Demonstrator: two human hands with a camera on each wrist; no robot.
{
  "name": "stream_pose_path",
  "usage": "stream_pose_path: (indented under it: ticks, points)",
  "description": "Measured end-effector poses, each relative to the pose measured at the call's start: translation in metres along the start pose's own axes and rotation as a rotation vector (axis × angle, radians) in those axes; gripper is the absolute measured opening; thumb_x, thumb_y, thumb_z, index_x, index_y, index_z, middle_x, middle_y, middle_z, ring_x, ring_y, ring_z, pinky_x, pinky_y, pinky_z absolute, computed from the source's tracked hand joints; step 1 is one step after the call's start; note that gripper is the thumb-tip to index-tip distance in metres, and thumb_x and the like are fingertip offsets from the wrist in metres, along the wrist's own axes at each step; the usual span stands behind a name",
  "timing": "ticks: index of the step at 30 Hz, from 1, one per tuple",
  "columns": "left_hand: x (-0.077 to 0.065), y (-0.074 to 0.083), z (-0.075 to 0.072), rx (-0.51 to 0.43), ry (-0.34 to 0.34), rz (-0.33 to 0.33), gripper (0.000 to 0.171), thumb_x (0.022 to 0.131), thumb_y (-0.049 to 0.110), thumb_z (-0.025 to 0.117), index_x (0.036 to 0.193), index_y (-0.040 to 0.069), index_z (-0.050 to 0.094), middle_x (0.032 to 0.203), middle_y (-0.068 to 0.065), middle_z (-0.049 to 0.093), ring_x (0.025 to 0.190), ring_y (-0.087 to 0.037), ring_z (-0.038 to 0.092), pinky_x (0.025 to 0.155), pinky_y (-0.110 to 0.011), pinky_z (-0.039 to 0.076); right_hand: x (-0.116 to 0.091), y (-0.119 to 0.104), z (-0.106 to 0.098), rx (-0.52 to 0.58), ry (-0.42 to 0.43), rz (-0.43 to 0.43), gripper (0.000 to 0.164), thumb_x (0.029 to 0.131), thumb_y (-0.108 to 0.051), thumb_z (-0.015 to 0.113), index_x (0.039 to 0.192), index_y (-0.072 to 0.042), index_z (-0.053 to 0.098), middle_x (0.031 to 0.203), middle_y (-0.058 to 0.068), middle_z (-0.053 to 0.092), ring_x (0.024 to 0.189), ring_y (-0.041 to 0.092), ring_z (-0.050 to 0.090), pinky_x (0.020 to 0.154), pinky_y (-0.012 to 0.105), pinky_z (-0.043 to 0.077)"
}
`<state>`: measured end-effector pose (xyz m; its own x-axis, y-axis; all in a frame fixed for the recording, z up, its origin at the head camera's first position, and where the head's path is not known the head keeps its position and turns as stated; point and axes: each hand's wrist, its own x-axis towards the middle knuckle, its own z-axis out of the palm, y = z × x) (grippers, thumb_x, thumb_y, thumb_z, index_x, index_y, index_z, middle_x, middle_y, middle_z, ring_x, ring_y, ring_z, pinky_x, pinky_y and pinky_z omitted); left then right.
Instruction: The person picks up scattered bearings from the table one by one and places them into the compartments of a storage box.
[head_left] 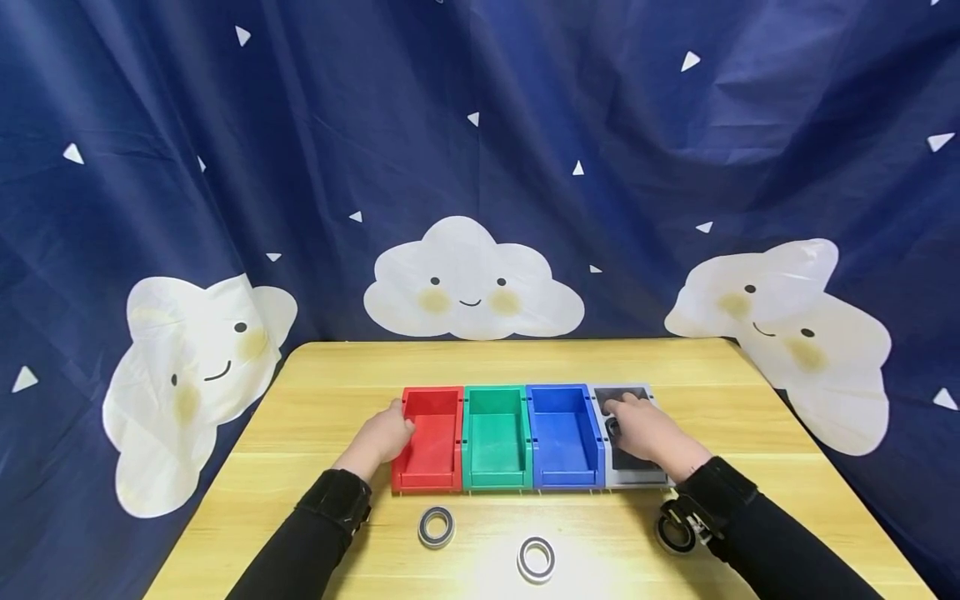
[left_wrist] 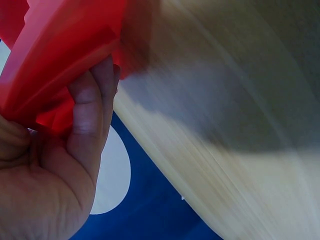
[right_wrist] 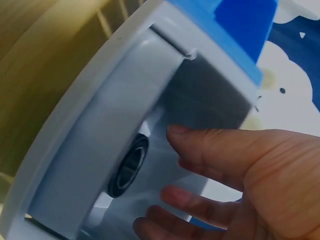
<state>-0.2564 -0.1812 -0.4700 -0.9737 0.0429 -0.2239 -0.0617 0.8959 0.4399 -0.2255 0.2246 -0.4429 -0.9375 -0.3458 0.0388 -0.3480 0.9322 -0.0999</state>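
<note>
My left hand (head_left: 385, 436) grips the outer left wall of the red bin (head_left: 434, 482), and the left wrist view has its fingers curled round the red plastic rim (left_wrist: 55, 65). My right hand (head_left: 647, 429) reaches into the grey bin (head_left: 637, 477) at the right end of the row. In the right wrist view, its thumb and fingers are spread and hold nothing. A dark-sealed ball bearing (right_wrist: 129, 167) is inside the grey bin, apart from the fingertips.
Between the red and grey bins stand a green bin (head_left: 497, 481) and a blue bin (head_left: 567, 480). On the wooden table in front lie a bearing (head_left: 436, 527), another bearing (head_left: 536, 559), and a third bearing (head_left: 677, 533) beside my right wrist. A blue curtain (head_left: 480, 167) hangs behind.
</note>
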Motion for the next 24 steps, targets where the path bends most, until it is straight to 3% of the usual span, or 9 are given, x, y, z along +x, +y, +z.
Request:
stream_pose_path:
  ticks: [10,17,24]
  points:
    - [0.001,-0.002,0.0,-0.005,-0.002,0.004,0.048,0.091,0.02,0.05,0.128,-0.006,0.035,0.104,-0.015,0.057,0.085,-0.025,0.055,0.08,-0.044,0.045,-0.019,-0.01,-0.015,0.031,0.001,-0.039,0.038,0.072,-0.014,0.076,0.106,-0.003,0.063,0.094,0.011,0.058,0.085,0.03,0.057,0.077,0.045,0.047]
    - [0.0,0.0,0.0,-0.017,-0.007,0.0,0.048,0.09,0.02,0.05,0.128,-0.005,0.035,0.102,-0.015,0.057,0.083,-0.025,0.055,0.077,-0.042,0.045,-0.039,-0.011,-0.022,0.056,0.051,-0.061,0.036,0.071,-0.013,0.076,0.104,-0.005,0.064,0.092,0.008,0.057,0.084,0.026,0.057,0.077,0.042,0.048]
    - [0.0,0.0,0.001,-0.008,-0.003,-0.007,0.051,0.091,0.021,0.05,0.131,-0.005,0.033,0.107,-0.016,0.057,0.087,-0.025,0.055,0.079,-0.042,0.045,-0.061,-0.01,-0.027,0.036,0.058,-0.077,0.03,0.068,-0.015,0.078,0.094,-0.01,0.063,0.082,0.0,0.052,0.075,0.019,0.055,0.07,0.038,0.048]
